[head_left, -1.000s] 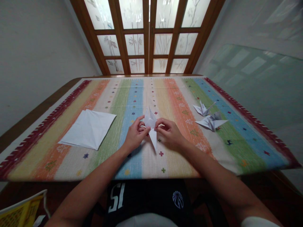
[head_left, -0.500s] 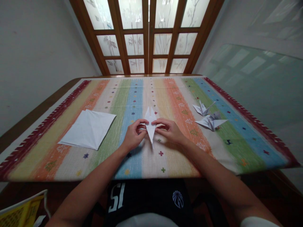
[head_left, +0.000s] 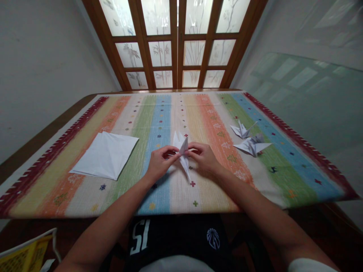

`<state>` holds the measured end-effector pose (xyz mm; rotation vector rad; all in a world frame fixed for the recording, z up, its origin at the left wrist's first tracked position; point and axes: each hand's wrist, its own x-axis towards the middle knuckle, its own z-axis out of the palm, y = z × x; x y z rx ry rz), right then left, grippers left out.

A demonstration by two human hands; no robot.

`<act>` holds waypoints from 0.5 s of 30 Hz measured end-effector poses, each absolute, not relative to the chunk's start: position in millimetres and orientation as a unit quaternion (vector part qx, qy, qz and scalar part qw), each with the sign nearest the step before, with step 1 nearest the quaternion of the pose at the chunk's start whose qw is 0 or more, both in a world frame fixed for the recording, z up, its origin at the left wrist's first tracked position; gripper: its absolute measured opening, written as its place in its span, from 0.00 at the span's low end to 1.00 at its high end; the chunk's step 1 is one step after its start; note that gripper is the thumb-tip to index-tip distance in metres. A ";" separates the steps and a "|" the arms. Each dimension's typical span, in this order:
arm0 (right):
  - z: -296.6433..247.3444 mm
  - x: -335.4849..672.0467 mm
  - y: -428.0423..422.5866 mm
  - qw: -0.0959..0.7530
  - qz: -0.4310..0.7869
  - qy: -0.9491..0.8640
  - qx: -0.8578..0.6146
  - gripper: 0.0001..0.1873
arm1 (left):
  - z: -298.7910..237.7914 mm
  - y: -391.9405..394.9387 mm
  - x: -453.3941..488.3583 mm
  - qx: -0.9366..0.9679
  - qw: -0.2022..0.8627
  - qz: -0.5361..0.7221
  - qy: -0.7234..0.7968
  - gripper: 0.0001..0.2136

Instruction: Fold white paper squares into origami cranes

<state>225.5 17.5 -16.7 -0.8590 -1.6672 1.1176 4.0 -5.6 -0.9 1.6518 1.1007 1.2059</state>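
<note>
Between my hands is a partly folded white origami crane (head_left: 183,160), held just above the striped tablecloth. One pointed flap stands up in its middle, two narrow points extend away from me, and a long tip points toward me. My left hand (head_left: 162,160) pinches its left side between thumb and fingers. From the right, my right hand (head_left: 203,156) pinches it near the base of the raised flap. Fingertips of both hands nearly meet there and hide part of the folds.
A stack of white paper sheets (head_left: 104,155) lies on the tablecloth (head_left: 159,189) at left. Two finished paper cranes, a nearer one (head_left: 252,145) and a farther one (head_left: 241,131), sit at right. A yellow bag (head_left: 27,255) is below the table's front left edge.
The paper was flat and diamond-like between my hands; now one flap is raised in its middle. Its near tip has swung slightly right, and my fingertips have come closer together.
</note>
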 end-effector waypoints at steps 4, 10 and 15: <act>-16.4 222.2 17.7 0.481 0.461 -0.649 -0.367 0.14 | -2.8 -6.6 5.5 0.654 0.380 0.484 0.441 0.12; -10.7 217.9 15.7 0.508 0.500 -0.598 -0.367 0.25 | -6.1 -7.5 7.1 0.653 0.379 0.487 0.440 0.11; -9.1 216.0 14.6 0.503 0.510 -0.596 -0.363 0.25 | -8.2 -6.7 7.9 0.636 0.395 0.493 0.443 0.11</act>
